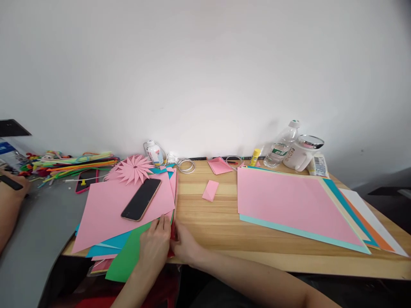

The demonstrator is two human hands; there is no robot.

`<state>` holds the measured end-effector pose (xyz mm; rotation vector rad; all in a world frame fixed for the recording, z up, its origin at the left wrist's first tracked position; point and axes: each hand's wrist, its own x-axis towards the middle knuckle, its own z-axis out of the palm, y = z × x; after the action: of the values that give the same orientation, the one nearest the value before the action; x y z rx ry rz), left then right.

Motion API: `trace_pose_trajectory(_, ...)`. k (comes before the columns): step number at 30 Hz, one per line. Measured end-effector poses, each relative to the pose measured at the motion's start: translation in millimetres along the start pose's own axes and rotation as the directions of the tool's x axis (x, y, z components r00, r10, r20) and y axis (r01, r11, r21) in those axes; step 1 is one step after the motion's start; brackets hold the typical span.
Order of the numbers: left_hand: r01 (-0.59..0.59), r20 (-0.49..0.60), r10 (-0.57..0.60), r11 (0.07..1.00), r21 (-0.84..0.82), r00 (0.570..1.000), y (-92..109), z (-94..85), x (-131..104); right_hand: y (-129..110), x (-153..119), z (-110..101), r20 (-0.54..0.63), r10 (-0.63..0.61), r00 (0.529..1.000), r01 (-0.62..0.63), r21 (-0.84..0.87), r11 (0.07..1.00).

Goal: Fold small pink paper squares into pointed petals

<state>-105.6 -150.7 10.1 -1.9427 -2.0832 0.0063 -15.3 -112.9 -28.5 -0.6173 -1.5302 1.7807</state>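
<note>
At the front of the table, my left hand [156,235] presses its bent fingers on a green sheet of paper [128,254], near the right edge of a mixed paper stack. Right beside it, my right hand [185,244] curls against that edge, where a strip of red [172,246] shows; its fingertips are partly hidden. Over the green sheet's far side lies a pink sheet [105,209] carrying a smartphone [141,200]. A pleated pink paper rosette [135,169] sits behind the phone. Blue sheets [112,244] stick out below the pink one.
Small folded pink papers [210,191] lie mid-table. To the right is a stack of large coloured sheets [289,201]. Along the wall stand a white bottle [154,153], a glue stick [255,157], a water bottle [281,147] and a mug [298,156]. Pipe cleaners [80,164] and another person's arm [11,205] are left.
</note>
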Motion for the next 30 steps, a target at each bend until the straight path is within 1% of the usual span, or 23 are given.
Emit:
trace_pose_trajectory(2, 0.005, 0.000, -0.005, 1.000, 0.007, 1.000, -2, -0.6, 0, -2, 10, 1, 0.030, -0.035, 0.999, 0.036, -0.054, 0.998)
trace_pose_trajectory(4, 0.030, 0.034, -0.030, 0.999, 0.012, 0.999, -2, -6.9, 1, -8, 13, -2, 0.074, -0.050, 0.996, 0.059, -0.138, 0.989)
trace_pose_trajectory(6, 0.060, 0.109, -0.062, 0.998, 0.016, 0.992, 0, -17.6, 2, -18, 7, -13, 0.149, -0.017, 0.989, 0.057, -0.267, 0.962)
trace_pose_trajectory(7, 0.065, 0.152, -0.066, 0.998, 0.011, 0.986, 3, -23.3, 3, -24, 2, -23, 0.189, 0.005, 0.982, 0.063, -0.350, 0.935)
trace_pose_trajectory(8, 0.062, 0.185, -0.061, 0.998, -0.004, 0.981, 6, -28.6, 5, -31, -4, -36, 0.218, 0.011, 0.976, 0.087, -0.435, 0.896)
trace_pose_trajectory(9, 0.047, 0.202, -0.039, 0.998, -0.032, 0.979, 11, -32.7, 8, -37, -11, -52, 0.214, -0.024, 0.976, 0.137, -0.532, 0.836)
trace_pose_trajectory(10, 0.031, 0.196, -0.018, 0.997, -0.066, 0.980, 17, -35.4, 13, -43, -18, -72, 0.190, -0.076, 0.979, 0.180, -0.622, 0.762)
trace_pose_trajectory(12, 0.005, 0.146, 0.015, 0.990, -0.138, 0.989, 34, -35.7, 27, -51, -31, -117, 0.090, -0.189, 0.978, 0.190, -0.761, 0.620)
trace_pose_trajectory(13, 0.004, 0.119, 0.016, 0.986, -0.167, 0.993, 44, -33.5, 37, -52, -37, -141, 0.017, -0.251, 0.968, 0.156, -0.824, 0.545)
trace_pose_trajectory(14, 0.007, 0.107, 0.014, 0.981, -0.194, 0.994, 56, -30.0, 48, -51, -43, -165, -0.029, -0.292, 0.956, 0.115, -0.880, 0.462)
trace_pose_trajectory(15, -0.019, 0.098, 0.042, 0.973, -0.228, 0.994, 67, -25.5, 61, -49, -50, -187, -0.063, -0.333, 0.941, 0.067, -0.929, 0.364)
trace_pose_trajectory(16, -0.052, 0.099, 0.079, 0.966, -0.255, 0.992, 78, -20.5, 74, -45, -56, -206, -0.086, -0.356, 0.931, 0.011, -0.964, 0.264)
trace_pose_trajectory(18, -0.048, 0.112, 0.081, 0.963, -0.265, 0.990, 96, -10.2, 99, -36, -70, -234, -0.131, -0.371, 0.919, -0.096, -0.989, 0.112)
trace_pose_trajectory(20, 0.014, 0.144, 0.025, 0.965, -0.261, 0.989, 108, -1.6, 119, -27, -82, -251, -0.136, -0.374, 0.917, -0.132, -0.991, 0.037)
trace_pose_trajectory(22, 0.081, 0.146, -0.042, 0.959, -0.273, 0.988, 113, 3.8, 132, -24, -91, -267, -0.132, -0.396, 0.909, -0.131, -0.991, 0.029)
trace_pose_trajectory(23, 0.100, 0.136, -0.065, 0.958, -0.267, 0.989, 115, 5.1, 137, -27, -94, -278, -0.154, -0.428, 0.891, -0.150, -0.988, 0.043)
trace_pose_trajectory(24, 0.106, 0.112, -0.078, 0.957, -0.270, 0.991, 116, 5.5, 140, -31, -98, -291, -0.207, -0.484, 0.850, -0.200, -0.977, 0.067)
trace_pose_trajectory(25, 0.105, 0.077, -0.085, 0.942, -0.319, 0.993, 119, 5.2, 143, -38, -102, -308, -0.287, -0.533, 0.796, -0.283, -0.955, 0.091)
trace_pose_trajectory(26, 0.107, 0.048, -0.096, 0.899, -0.426, 0.994, 122, 4.3, 145, -46, -107, -327, -0.349, -0.567, 0.747, -0.350, -0.930, 0.111)
trace_pose_trajectory(27, 0.112, 0.035, -0.113, 0.804, -0.584, 0.993, 127, 3.0, 147, -54, -113, -348, -0.421, -0.591, 0.688, -0.429, -0.893, 0.136)
trace_pose_trajectory(28, 0.131, 0.058, -0.136, 0.622, -0.772, 0.989, 133, 1.5, 149, -63, -119, -369, -0.538, -0.587, 0.605, -0.564, -0.810, 0.160)
trace_pose_trajectory(29, 0.187, 0.144, -0.141, 0.367, -0.911, 0.980, 140, 0.0, 151, -70, -126, -389, -0.650, -0.548, 0.526, -0.695, -0.700, 0.164)
trace_pose_trajectory(30, 0.278, 0.268, -0.105, 0.101, -0.955, 0.958, 147, -1.4, 153, -76, -133, -406, -0.743, -0.490, 0.457, -0.793, -0.589, 0.154)
